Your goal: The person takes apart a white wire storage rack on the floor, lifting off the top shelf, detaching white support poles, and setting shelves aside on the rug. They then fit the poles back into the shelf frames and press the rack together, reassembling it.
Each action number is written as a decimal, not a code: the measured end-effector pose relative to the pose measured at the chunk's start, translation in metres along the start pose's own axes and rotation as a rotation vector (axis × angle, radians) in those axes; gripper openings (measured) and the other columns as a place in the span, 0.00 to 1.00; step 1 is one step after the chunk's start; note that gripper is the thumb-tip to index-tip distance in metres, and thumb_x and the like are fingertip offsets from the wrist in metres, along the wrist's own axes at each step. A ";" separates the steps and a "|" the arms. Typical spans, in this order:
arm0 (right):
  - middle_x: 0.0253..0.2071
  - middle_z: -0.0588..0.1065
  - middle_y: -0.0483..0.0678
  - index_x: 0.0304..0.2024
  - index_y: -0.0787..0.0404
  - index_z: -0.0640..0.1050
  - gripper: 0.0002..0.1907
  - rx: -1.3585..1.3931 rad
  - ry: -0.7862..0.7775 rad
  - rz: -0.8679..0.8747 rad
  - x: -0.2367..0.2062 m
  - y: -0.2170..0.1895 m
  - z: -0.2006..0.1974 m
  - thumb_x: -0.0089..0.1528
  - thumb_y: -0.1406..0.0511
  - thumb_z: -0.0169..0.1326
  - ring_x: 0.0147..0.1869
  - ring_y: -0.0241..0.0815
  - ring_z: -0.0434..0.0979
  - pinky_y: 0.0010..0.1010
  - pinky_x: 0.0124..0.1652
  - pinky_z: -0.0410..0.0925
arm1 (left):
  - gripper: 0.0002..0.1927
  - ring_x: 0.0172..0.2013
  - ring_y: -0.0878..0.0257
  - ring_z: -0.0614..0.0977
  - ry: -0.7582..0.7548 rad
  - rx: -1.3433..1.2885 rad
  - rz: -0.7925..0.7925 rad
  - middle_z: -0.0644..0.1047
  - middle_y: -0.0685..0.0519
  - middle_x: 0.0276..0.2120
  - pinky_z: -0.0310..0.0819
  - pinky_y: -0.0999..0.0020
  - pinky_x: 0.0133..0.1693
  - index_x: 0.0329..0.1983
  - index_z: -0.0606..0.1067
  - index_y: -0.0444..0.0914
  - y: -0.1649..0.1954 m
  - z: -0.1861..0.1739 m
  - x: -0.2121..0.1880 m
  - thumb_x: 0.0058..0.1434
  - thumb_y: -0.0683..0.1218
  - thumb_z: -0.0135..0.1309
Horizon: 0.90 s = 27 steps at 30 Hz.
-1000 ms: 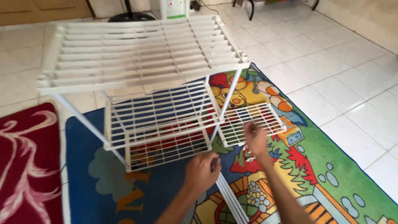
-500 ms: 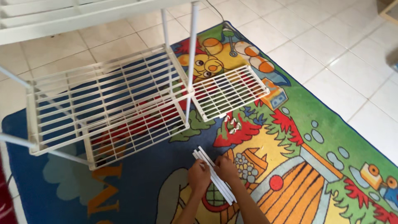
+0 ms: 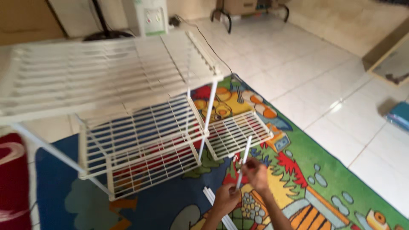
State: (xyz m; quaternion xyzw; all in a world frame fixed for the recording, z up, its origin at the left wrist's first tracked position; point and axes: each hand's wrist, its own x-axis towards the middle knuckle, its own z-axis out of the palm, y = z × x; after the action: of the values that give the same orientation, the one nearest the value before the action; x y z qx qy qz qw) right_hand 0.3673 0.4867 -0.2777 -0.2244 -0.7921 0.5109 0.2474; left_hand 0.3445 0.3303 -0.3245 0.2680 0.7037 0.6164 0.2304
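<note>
Both my hands hold one thin white rod (image 3: 244,158) upright in front of me. My left hand (image 3: 226,199) grips its lower end and my right hand (image 3: 256,171) pinches it a little higher. More white rods (image 3: 211,200) lie on the colourful rug (image 3: 298,179) just below my left hand. A white wire rack (image 3: 140,140) with a wide slatted top shelf (image 3: 102,72) stands ahead to the left. A small wire panel (image 3: 236,134) juts out from its right side, just beyond the rod's tip.
White floor tiles (image 3: 306,72) stretch to the right and back. A red rug (image 3: 12,179) lies at the far left. A water dispenser (image 3: 149,17) and a fan base (image 3: 104,34) stand at the back. A blue object (image 3: 400,115) lies at the right edge.
My hands have lifted one white rod off the pile on the rug and now hold it upright. The camera has tilted up, bringing the top shelf and the room's back into view.
</note>
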 end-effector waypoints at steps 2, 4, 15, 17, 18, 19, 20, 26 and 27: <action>0.31 0.81 0.45 0.43 0.65 0.79 0.08 0.112 -0.001 -0.053 0.023 -0.034 -0.008 0.60 0.73 0.58 0.33 0.34 0.81 0.28 0.33 0.75 | 0.10 0.32 0.54 0.87 0.019 0.040 0.069 0.83 0.44 0.29 0.77 0.62 0.35 0.41 0.80 0.34 0.029 -0.012 0.005 0.62 0.46 0.59; 0.31 0.79 0.45 0.43 0.66 0.80 0.09 0.153 0.026 -0.126 0.047 -0.083 -0.021 0.60 0.74 0.58 0.33 0.34 0.79 0.28 0.32 0.74 | 0.09 0.32 0.56 0.86 0.011 -0.034 0.139 0.83 0.45 0.30 0.78 0.64 0.34 0.44 0.79 0.33 0.069 -0.027 0.013 0.65 0.43 0.58; 0.28 0.77 0.43 0.41 0.68 0.81 0.09 0.168 -0.190 -0.370 0.060 -0.337 -0.039 0.63 0.67 0.61 0.31 0.30 0.76 0.25 0.30 0.71 | 0.08 0.38 0.55 0.89 0.140 0.267 0.430 0.85 0.42 0.37 0.84 0.66 0.38 0.45 0.77 0.32 0.318 -0.136 0.040 0.68 0.43 0.55; 0.29 0.78 0.42 0.42 0.68 0.81 0.09 0.141 -0.213 -0.454 0.062 -0.368 -0.038 0.63 0.66 0.60 0.32 0.28 0.76 0.23 0.32 0.72 | 0.08 0.41 0.52 0.88 0.160 0.204 0.517 0.84 0.41 0.39 0.83 0.64 0.39 0.46 0.76 0.32 0.344 -0.159 0.034 0.67 0.42 0.56; 0.29 0.77 0.41 0.43 0.68 0.81 0.10 0.116 -0.223 -0.500 0.063 -0.383 -0.036 0.63 0.66 0.60 0.33 0.27 0.75 0.23 0.33 0.72 | 0.09 0.42 0.51 0.88 0.168 0.177 0.562 0.83 0.40 0.40 0.83 0.63 0.39 0.47 0.76 0.32 0.356 -0.171 0.031 0.67 0.42 0.56; 0.30 0.77 0.40 0.43 0.68 0.81 0.10 0.089 -0.236 -0.544 0.065 -0.397 -0.034 0.64 0.66 0.60 0.33 0.26 0.75 0.22 0.34 0.72 | 0.10 0.42 0.51 0.88 0.172 0.171 0.571 0.83 0.40 0.39 0.84 0.63 0.40 0.47 0.75 0.32 0.367 -0.182 0.029 0.66 0.42 0.56; 0.28 0.77 0.41 0.42 0.68 0.82 0.09 0.044 -0.249 -0.542 0.068 -0.410 -0.030 0.64 0.66 0.60 0.32 0.27 0.75 0.23 0.33 0.72 | 0.11 0.43 0.52 0.88 0.177 0.165 0.581 0.83 0.41 0.38 0.84 0.63 0.40 0.47 0.74 0.32 0.375 -0.193 0.027 0.64 0.42 0.56; 0.26 0.78 0.43 0.40 0.67 0.81 0.09 -0.061 -0.247 -0.609 0.098 -0.466 -0.014 0.64 0.66 0.59 0.29 0.29 0.76 0.26 0.31 0.73 | 0.09 0.42 0.54 0.88 0.113 0.285 0.649 0.85 0.44 0.38 0.83 0.63 0.42 0.42 0.76 0.32 0.407 -0.248 0.055 0.62 0.42 0.60; 0.25 0.78 0.44 0.40 0.67 0.81 0.09 -0.069 -0.244 -0.590 0.109 -0.472 -0.010 0.64 0.66 0.59 0.29 0.30 0.77 0.27 0.31 0.74 | 0.09 0.41 0.54 0.89 0.107 0.300 0.650 0.85 0.44 0.37 0.83 0.64 0.41 0.41 0.77 0.32 0.411 -0.257 0.067 0.61 0.42 0.60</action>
State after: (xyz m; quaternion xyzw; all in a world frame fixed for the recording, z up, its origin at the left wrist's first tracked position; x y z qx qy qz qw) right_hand 0.2404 0.3814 0.1777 0.0697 -0.8636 0.4133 0.2802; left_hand 0.1642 0.2232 0.1175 0.4759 0.6754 0.5605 -0.0565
